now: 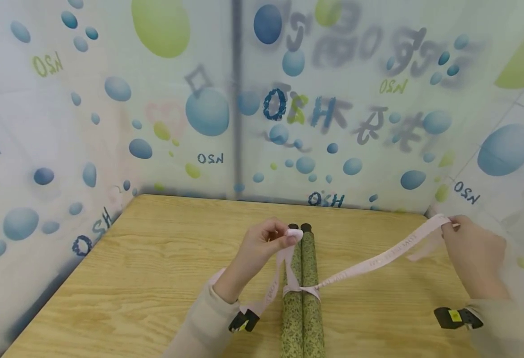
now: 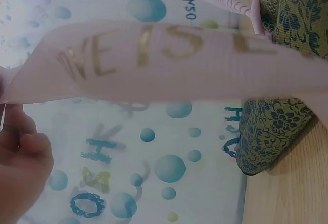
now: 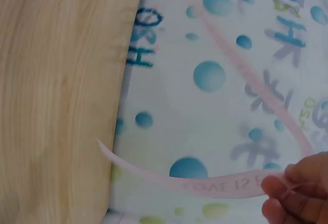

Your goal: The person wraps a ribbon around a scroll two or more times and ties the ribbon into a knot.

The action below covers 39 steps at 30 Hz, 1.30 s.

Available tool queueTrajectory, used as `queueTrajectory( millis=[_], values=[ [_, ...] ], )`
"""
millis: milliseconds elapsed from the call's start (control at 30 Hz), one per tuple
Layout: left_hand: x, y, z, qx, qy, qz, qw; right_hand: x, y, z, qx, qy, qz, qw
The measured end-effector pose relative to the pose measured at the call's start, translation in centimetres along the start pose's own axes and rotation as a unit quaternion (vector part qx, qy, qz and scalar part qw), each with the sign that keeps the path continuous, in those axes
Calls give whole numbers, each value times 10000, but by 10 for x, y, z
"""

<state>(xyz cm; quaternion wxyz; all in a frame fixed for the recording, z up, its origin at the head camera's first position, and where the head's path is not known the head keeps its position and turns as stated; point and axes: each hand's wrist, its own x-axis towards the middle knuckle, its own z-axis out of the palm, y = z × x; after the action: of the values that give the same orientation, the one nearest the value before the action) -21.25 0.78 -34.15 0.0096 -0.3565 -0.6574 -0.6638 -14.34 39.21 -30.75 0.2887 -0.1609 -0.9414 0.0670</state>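
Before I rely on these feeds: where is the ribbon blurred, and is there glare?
Head: even light, no strong glare on the ribbon, left hand and right hand readable; left wrist: the ribbon crosses close up, soft and hazy, while the patterned rods look crisper; right wrist: the ribbon's far stretch fades into the backdrop.

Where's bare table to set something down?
Left of the left hand, the table is bare to its left edge. Right of the rolls, it's bare toward the right hand, but ribbon spans above. Crowded: the middle, around the rolls.
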Motion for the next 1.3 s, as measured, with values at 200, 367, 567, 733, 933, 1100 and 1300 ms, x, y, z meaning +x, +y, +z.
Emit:
queueTrajectory(
  millis=[200,367,567,733,933,1100,1300],
  values=[
    [-1,1,0,70,11,152,9999,10,-50,15,1108,370,-558,9916],
    [0,0,-1,162,42,139,9998,8,-98,29,1692,219,-1130,9788],
    [3,1,-3,347,43,283,9990,-3,-147,55,2331,225,-2357,9432],
    [3,1,-6,392,41,106,9992,-14,-177,80,2687,199,-3685,8897],
    [-1,-1,-6,191,38,-107,9998,-31,-191,92,2809,-688,-4078,8661],
    [-1,0,-6,281,83,-127,9995,-42,-191,72,3521,-1379,-3092,8726],
    [2,2,-8,482,168,-136,9986,-46,-195,21,4642,-1438,-2482,8380]
  ],
)
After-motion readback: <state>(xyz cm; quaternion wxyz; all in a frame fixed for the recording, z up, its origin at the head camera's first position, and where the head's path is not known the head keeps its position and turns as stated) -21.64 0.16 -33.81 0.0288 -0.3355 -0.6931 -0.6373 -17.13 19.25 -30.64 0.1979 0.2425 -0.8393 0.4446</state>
